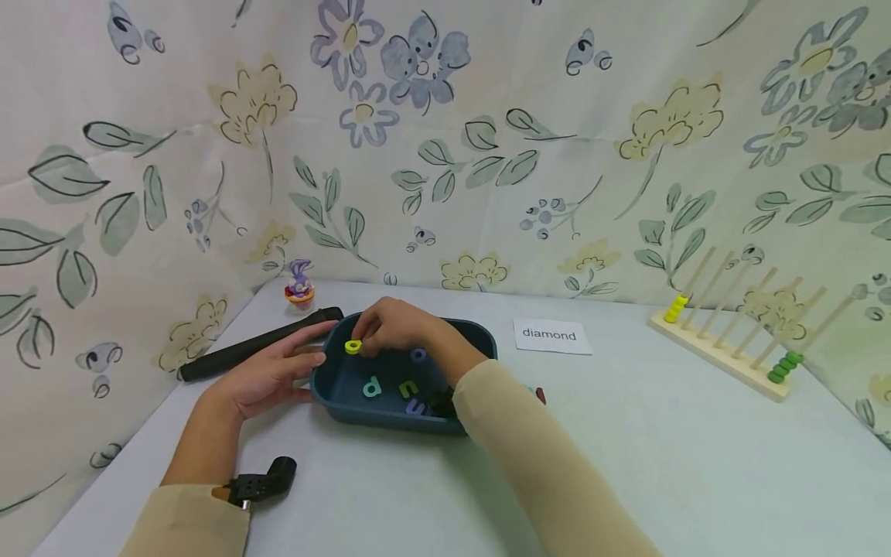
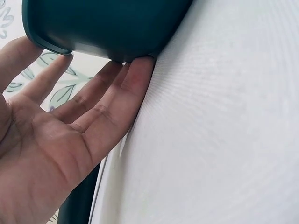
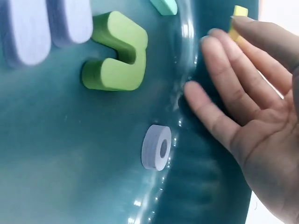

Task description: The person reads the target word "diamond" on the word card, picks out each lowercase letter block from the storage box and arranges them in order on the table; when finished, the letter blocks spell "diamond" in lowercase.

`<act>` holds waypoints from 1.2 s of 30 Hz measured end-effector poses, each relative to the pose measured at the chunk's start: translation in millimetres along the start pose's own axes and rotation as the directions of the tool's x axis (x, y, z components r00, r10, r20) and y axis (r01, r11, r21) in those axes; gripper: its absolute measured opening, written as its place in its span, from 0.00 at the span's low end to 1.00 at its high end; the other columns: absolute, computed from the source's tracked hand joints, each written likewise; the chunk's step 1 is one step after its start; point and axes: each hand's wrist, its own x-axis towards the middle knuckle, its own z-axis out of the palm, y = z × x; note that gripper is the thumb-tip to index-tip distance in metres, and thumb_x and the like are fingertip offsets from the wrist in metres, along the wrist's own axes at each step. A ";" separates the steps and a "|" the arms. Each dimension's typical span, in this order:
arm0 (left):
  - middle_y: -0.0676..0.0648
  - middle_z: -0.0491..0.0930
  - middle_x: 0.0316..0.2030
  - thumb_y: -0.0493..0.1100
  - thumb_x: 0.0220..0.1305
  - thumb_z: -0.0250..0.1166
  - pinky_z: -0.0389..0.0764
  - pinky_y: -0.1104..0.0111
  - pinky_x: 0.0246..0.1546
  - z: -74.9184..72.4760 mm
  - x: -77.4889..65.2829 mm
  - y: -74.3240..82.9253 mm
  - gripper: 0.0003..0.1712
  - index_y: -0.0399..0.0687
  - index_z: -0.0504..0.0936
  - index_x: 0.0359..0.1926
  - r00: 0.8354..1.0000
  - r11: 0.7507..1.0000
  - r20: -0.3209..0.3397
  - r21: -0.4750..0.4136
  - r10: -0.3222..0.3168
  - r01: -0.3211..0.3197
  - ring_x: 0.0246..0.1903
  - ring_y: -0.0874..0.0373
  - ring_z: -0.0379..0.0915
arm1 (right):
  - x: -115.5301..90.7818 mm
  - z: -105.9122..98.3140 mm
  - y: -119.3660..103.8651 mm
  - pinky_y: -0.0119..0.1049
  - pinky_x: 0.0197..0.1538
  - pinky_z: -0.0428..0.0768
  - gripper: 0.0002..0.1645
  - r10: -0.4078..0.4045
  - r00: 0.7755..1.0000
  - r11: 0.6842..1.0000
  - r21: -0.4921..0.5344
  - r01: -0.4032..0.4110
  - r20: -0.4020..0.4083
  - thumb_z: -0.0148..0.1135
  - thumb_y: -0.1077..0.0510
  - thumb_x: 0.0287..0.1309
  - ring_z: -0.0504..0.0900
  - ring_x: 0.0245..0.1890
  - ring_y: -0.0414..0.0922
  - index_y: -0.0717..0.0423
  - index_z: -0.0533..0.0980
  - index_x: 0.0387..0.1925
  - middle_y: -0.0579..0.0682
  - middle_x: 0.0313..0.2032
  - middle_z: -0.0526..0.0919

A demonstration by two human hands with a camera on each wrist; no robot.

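Observation:
A dark teal plastic bin [image 1: 397, 419] stands on the white table with several foam-like letters inside. In the head view, my right hand [image 1: 400, 323] reaches over the bin's far side and pinches a yellow ring-shaped letter [image 1: 353, 347] between thumb and forefinger. Beneath that arm lie a green n [image 1: 407, 389], a light teal d [image 1: 372, 387], a lavender ring-shaped letter [image 1: 418, 355] and another lavender letter [image 1: 415, 407]. My left hand [image 1: 273, 375] touches the bin's left end; in the left wrist view its extended fingers [image 2: 135, 77] rest at the wall and rim.
A white card reading "diamond" [image 1: 553, 336] lies right of the bin. A wooden bead rack [image 1: 720, 357] stands farther right. Behind my left hand are a long black bar [image 1: 244, 350] and a small purple toy [image 1: 300, 286]. A dark red piece [image 1: 541, 395] shows beside my right sleeve.

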 end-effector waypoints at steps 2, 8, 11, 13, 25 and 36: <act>0.36 0.49 0.81 0.47 0.78 0.58 0.78 0.43 0.62 0.6 0.0 -0.3 0.41 0.65 0.50 0.83 1.000 1.000 -0.010 0.002 -0.008 0.008 0.77 0.32 0.52 | -1.0 -1.3 1.3 0.32 0.48 0.83 0.12 0.004 1.000 0.999 0.044 -0.004 -0.005 0.69 0.60 0.63 0.87 0.38 0.41 0.54 0.85 0.49 0.46 0.38 0.90; 0.35 0.47 0.81 0.48 0.78 0.58 0.76 0.41 0.63 3.1 0.4 1.0 0.41 0.64 0.49 0.83 1.000 1.000 0.001 0.013 -0.013 0.013 0.77 0.30 0.50 | -3.0 -5.5 1.1 0.32 0.45 0.81 0.09 0.018 1.000 0.999 0.026 -0.018 0.006 0.72 0.60 0.61 0.84 0.39 0.41 0.52 0.86 0.44 0.45 0.38 0.89; 0.35 0.47 0.81 0.47 0.78 0.57 0.76 0.40 0.63 3.6 0.2 2.8 0.41 0.64 0.48 0.83 1.000 1.000 0.005 0.011 -0.011 0.011 0.77 0.30 0.49 | -3.9 -7.8 -1.0 0.32 0.46 0.81 0.08 -0.001 1.000 1.000 0.001 0.001 0.000 0.72 0.60 0.61 0.84 0.39 0.42 0.51 0.85 0.43 0.45 0.38 0.88; 0.35 0.47 0.81 0.47 0.78 0.57 0.76 0.40 0.63 3.8 0.2 3.7 0.41 0.64 0.48 0.83 1.000 1.000 0.002 0.010 -0.013 0.013 0.77 0.31 0.49 | -5.2 -9.3 -1.7 0.32 0.46 0.81 0.08 -0.010 1.000 1.000 -0.010 0.010 -0.006 0.72 0.60 0.61 0.84 0.40 0.43 0.51 0.85 0.42 0.45 0.39 0.88; 0.36 0.47 0.81 0.48 0.78 0.58 0.76 0.40 0.63 5.9 0.7 3.8 0.41 0.63 0.49 0.83 1.000 1.000 0.002 0.008 -0.021 0.021 0.76 0.31 0.52 | -21.3 -15.7 3.5 0.33 0.46 0.83 0.10 -0.056 0.998 0.997 0.050 0.058 -0.034 0.69 0.62 0.61 0.84 0.38 0.44 0.53 0.84 0.45 0.48 0.38 0.89; 0.35 0.50 0.80 0.49 0.77 0.60 0.77 0.41 0.62 2.9 -0.5 3.3 0.42 0.62 0.49 0.83 1.000 1.000 -0.017 0.024 -0.017 0.017 0.74 0.33 0.59 | -34.2 -27.9 -11.5 0.35 0.46 0.83 0.11 -0.021 0.999 0.999 0.036 0.022 -0.029 0.67 0.63 0.63 0.87 0.38 0.44 0.53 0.83 0.47 0.49 0.39 0.89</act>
